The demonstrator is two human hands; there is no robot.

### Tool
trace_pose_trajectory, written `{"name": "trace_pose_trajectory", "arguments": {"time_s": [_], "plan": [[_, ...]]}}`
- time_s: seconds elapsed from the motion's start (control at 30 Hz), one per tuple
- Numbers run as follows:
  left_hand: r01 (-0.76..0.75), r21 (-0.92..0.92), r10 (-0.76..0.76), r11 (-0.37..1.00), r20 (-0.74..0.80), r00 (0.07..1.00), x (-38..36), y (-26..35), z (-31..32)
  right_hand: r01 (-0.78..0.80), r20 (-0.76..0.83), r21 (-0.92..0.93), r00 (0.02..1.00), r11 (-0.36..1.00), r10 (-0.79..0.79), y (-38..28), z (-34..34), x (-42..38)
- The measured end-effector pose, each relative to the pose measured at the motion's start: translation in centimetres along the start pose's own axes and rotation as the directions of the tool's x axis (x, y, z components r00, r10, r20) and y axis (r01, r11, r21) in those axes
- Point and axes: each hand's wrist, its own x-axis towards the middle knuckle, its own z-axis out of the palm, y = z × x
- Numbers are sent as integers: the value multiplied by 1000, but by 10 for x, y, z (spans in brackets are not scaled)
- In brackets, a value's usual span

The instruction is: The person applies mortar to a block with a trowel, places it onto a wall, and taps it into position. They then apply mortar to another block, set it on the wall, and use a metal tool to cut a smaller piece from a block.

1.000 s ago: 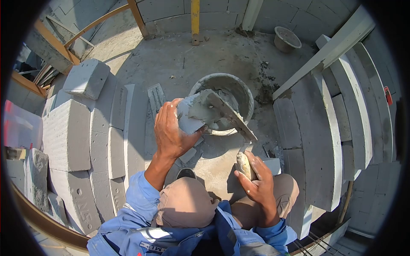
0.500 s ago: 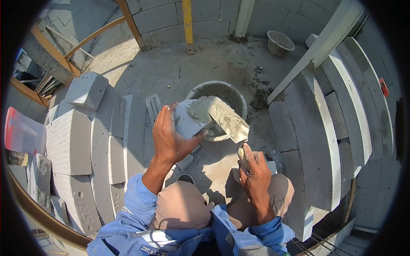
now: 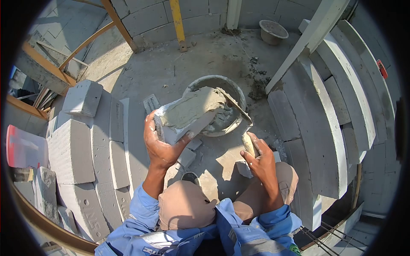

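Note:
A cut light-grey block (image 3: 197, 128) is in my left hand (image 3: 162, 147), fingers round its near left end. Wet grey mortar (image 3: 190, 110) coats its upper face. My right hand (image 3: 262, 160) is closed round the pale handle of a trowel (image 3: 249, 144). The trowel's blade is turned nearly edge-on, at the far right end of the block. Below and behind the block stands a round tub (image 3: 191, 84), with mortar inside it. The block hides part of the tub's near left side.
Stacks of grey blocks stand at left (image 3: 72, 149) and right (image 3: 311, 123), the right ones beside a pale post (image 3: 307, 40). A smaller bucket (image 3: 273, 32) sits near the back wall. Block offcuts (image 3: 186, 157) lie before the tub. A clear red-rimmed container (image 3: 27, 147) is far left.
The trowel has turned from flat, mortar-smeared side up to edge-on at the block's far end. My left hand has tilted the block, and mortar now spreads along its upper face.

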Motion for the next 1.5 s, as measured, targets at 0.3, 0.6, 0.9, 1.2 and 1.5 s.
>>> {"name": "trace_pose_trajectory", "arguments": {"time_s": [0.3,0.6,0.9,1.2,1.5], "plan": [[-53,45,52,998,35,998,0,-16,-11,48,3,-89,999,995,-48,-6,-3,6],[75,-200,-95,977,-92,991,12,-5,-3,-21,14,-276,1000,961,26,16,3,27],[133,-285,-160,949,-74,984,8,-36,-3,-411,334,473,902,780,273,3,20,25],[75,-156,-92,985,-106,990,-7,-23,14,-94,199,192,978,977,56,-18,44,-1],[56,-304,-103,951,-140,985,-4,-37,27,-84,123,136,990,987,67,-26,-10,-41]]}}
